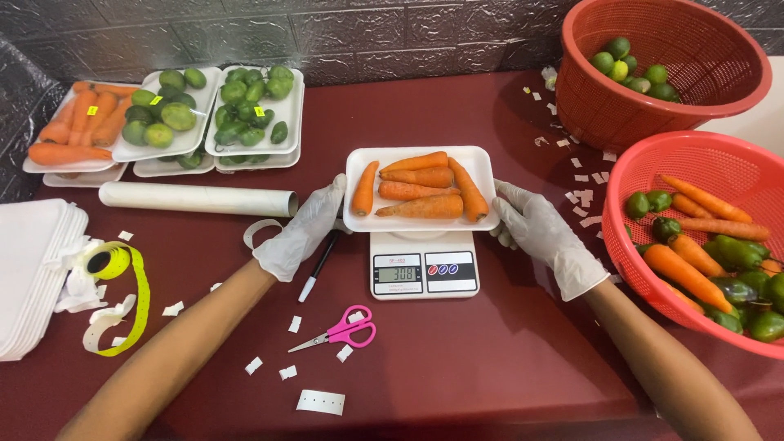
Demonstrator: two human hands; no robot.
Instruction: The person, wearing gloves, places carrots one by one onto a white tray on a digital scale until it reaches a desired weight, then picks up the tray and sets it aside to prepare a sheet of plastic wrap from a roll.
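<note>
Dark red tabletop (490, 359) against a grey embossed wall, littered with small white paper scraps. At far left: a stack of white foam trays (33, 269), a yellow label roll (114, 265) with its strip trailing loose. Behind, along the wall: a wrapped tray of carrots (73, 131), then two wrapped trays of green fruit (212, 110). In front of those, a roll of cling film (196, 198) lying lengthwise.

Left hand (302, 233), white-gloved, fingers spread open and resting against the left short edge of the foam tray of carrots (420, 189); a pen (320, 265) lying just under the palm, not gripped. Pink scissors (339, 331) nearer the body, untouched.

Centre: the tray sitting on a white digital kitchen scale (423, 265), display lit, five carrots in it. Long axis of the tray running left to right, straight across between both hands; four carrots roughly along that axis, one at the left end standing nearly crosswise.

Right hand (543, 237), also gloved, open, fingertips touching the tray's right edge. Both hands about equally near, bracketing the tray from either end, neither closed around it.

At right: a red basket (710, 163) of loose carrots and green peppers, and behind it a second red basket (719, 90) with a few limes at the bottom.
</note>
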